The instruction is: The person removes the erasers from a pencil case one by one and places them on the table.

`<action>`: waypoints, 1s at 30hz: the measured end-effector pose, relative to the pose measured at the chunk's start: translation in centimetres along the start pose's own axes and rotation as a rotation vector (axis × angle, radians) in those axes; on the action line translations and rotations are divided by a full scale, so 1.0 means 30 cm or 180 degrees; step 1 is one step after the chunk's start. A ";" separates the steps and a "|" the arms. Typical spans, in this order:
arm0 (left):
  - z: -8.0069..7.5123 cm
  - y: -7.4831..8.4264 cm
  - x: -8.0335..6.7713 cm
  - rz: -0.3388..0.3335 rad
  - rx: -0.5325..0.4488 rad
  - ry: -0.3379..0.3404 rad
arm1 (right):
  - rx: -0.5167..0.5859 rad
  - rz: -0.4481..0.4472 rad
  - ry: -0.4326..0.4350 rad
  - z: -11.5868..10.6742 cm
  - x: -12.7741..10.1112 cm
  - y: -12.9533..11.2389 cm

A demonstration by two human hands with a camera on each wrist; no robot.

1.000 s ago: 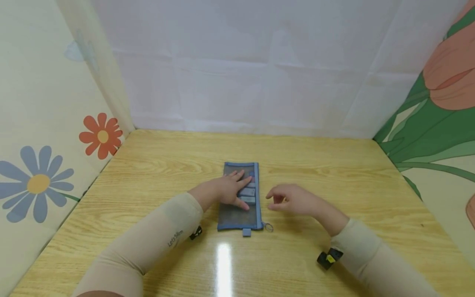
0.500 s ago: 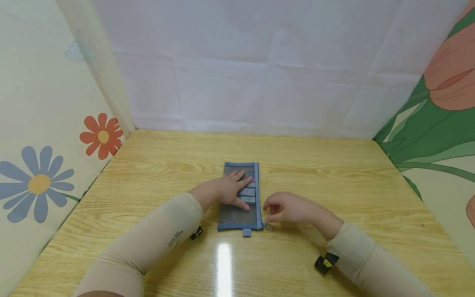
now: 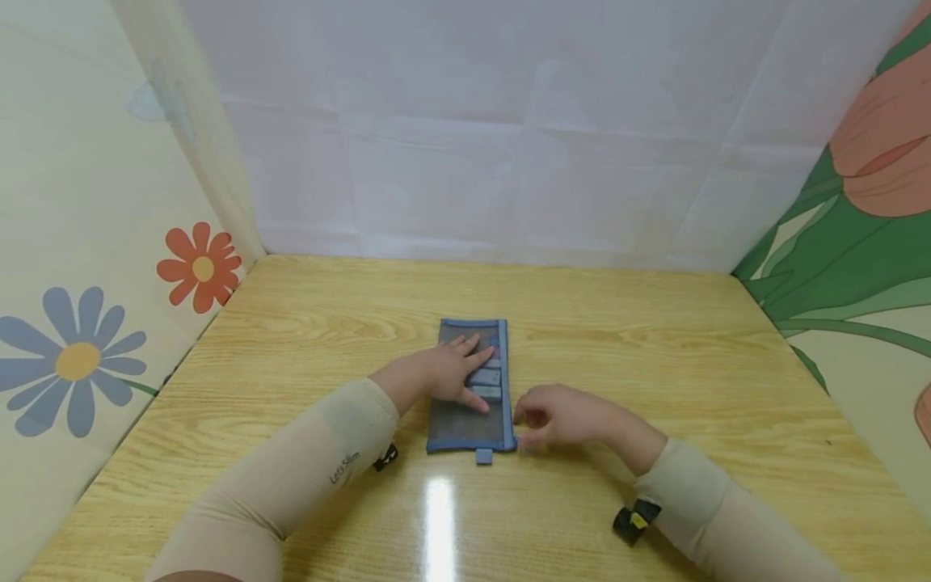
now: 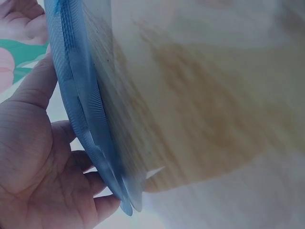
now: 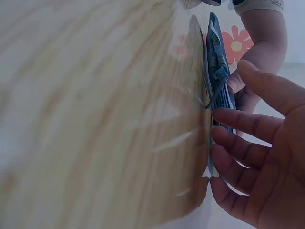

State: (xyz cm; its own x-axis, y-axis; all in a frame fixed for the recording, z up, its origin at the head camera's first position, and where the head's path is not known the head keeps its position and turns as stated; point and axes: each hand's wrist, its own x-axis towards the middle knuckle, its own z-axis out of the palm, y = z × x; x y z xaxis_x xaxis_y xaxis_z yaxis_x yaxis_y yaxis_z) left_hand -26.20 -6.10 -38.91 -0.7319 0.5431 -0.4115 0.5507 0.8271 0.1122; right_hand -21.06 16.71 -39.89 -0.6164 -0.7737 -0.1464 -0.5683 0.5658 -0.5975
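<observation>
A blue-edged mesh zipper pouch [image 3: 461,427] lies flat on the wooden table, with small bluish blocks showing through the mesh. My left hand [image 3: 454,373] rests on top of it, fingers spread. In the left wrist view, the pouch [image 4: 78,86] is seen edge-on beside that hand's fingers. My right hand [image 3: 563,415] is at the near right corner, by the zipper end, its fingers loosely bent. The right wrist view shows the zipper pull [image 5: 217,93] between thumb and index finger of this hand [image 5: 271,148]; a gap separates the two digits.
A small blue fabric tab [image 3: 483,457] sticks out from the pouch's near edge. The wooden table [image 3: 640,331] meets a white cloth backdrop [image 3: 473,162] at the back. Flower-printed panels [image 3: 76,356] stand at both sides.
My right hand has moved toward me and slightly left, down to the zipper end, and now covers the pull ring in the head view. The left hand and the pouch have stayed put.
</observation>
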 end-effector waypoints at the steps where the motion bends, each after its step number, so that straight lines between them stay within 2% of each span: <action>1: 0.000 0.000 0.000 -0.0005 0.0005 -0.0002 | -0.0015 0.0005 -0.0011 0.000 0.000 -0.003; 13: -0.003 0.002 -0.001 -0.0007 0.0007 -0.0023 | 0.0041 0.0128 -0.0152 0.014 0.012 -0.008; 21: -0.001 0.001 -0.001 -0.0011 0.0009 -0.0027 | -0.0036 -0.0034 -0.0064 0.019 0.014 -0.011; 30: -0.001 0.002 0.000 0.0011 0.0048 -0.0015 | -0.0186 0.0060 -0.0074 0.019 0.015 -0.021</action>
State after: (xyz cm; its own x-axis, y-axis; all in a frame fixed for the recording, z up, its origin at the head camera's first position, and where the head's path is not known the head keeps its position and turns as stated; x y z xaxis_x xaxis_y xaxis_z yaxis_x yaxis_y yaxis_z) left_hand -26.18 -6.06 -38.88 -0.7282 0.5452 -0.4154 0.5592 0.8230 0.0999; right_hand -20.68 15.83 -40.02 -0.6147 -0.7689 -0.1759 -0.5881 0.5954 -0.5474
